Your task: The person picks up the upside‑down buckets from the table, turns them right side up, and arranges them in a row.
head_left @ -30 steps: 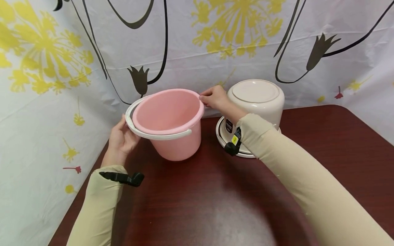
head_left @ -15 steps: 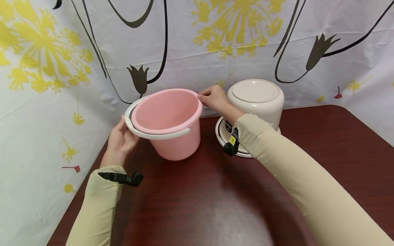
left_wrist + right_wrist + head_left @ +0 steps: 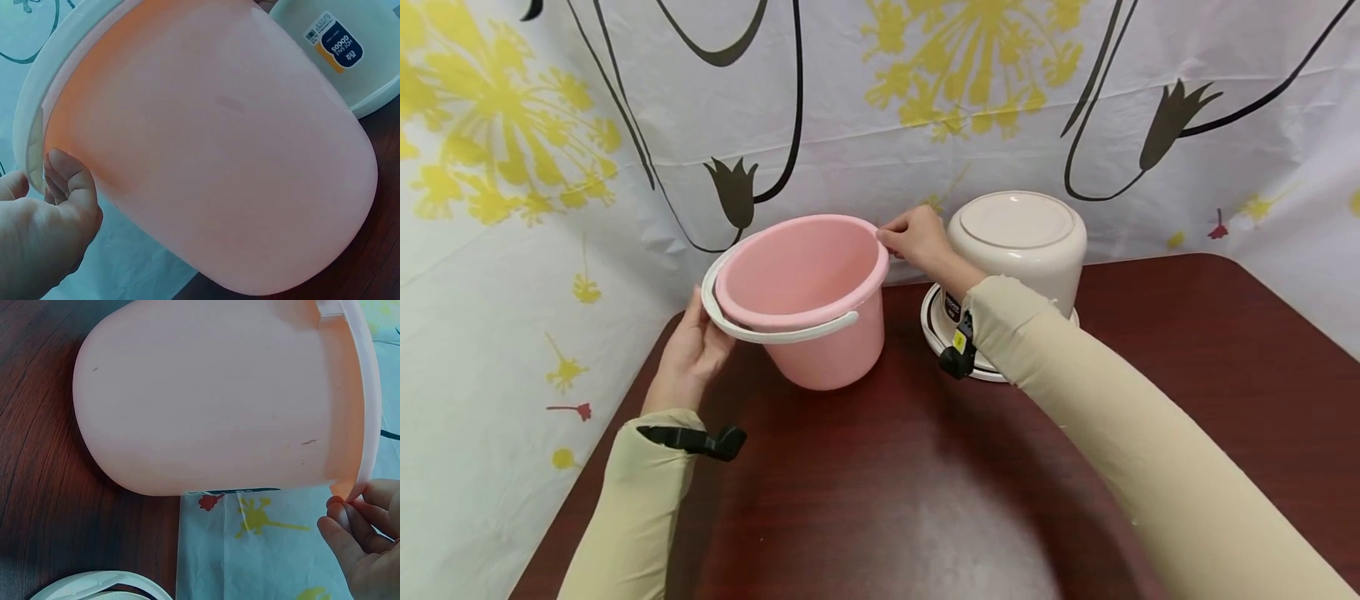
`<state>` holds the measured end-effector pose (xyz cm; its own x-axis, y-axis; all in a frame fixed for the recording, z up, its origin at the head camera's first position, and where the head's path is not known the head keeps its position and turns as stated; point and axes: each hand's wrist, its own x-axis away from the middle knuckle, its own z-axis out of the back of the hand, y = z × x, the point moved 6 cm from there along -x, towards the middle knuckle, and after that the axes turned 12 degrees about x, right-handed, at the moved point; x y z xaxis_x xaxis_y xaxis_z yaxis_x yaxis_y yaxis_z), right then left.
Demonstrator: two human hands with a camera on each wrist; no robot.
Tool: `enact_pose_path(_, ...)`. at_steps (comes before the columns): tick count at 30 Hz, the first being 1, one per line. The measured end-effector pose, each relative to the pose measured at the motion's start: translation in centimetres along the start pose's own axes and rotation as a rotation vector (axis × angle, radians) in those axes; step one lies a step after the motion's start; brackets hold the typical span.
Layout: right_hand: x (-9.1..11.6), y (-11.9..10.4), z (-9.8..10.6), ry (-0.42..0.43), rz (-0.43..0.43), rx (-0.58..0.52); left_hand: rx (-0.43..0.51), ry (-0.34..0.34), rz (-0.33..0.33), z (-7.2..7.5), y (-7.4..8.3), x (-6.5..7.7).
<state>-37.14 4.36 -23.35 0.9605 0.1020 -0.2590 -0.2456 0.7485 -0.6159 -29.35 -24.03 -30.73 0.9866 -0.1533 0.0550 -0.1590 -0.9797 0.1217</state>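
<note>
A pink bucket (image 3: 835, 354) stands toward the back left of the table, its mouth facing up and toward me. Its white handle (image 3: 775, 335) lies down along the front and left of the rim. My left hand (image 3: 692, 358) holds the bucket at the left, fingers curled at the rim and handle; in the left wrist view those fingers (image 3: 72, 178) lie against the wall just below the rim. On the far right side, my right hand (image 3: 917, 242) pinches the rim between thumb and fingers, also visible in the right wrist view. The fingertips behind the rim are partly hidden.
Right of the pink bucket, a cream bucket (image 3: 1018, 225) sits upside down, a dark label on its side and its white handle around the base. Both are on a dark red-brown table (image 3: 850, 500). A patterned cloth (image 3: 850, 125) hangs behind and at the left.
</note>
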Motion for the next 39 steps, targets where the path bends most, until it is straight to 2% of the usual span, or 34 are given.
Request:
enact_pose_path(9,0.1,-0.1,0.0,0.007,0.001,-0.008,-0.113,0.019,0.005,0.9,0.2,0.5)
enact_pose_path(16,0.3,0.2,-0.1,-0.006,-0.014,-0.003,-0.201,0.102,-0.01,2.5,0.2,0.3)
enact_pose_path(22,0.4,-0.2,0.2,0.002,-0.006,0.026,-0.222,0.194,-0.011,3.5,0.0,0.1)
enact_pose_path(39,0.4,-0.4,0.2,0.012,0.0,0.023,-0.268,0.284,0.0,5.6,-0.7,-0.2)
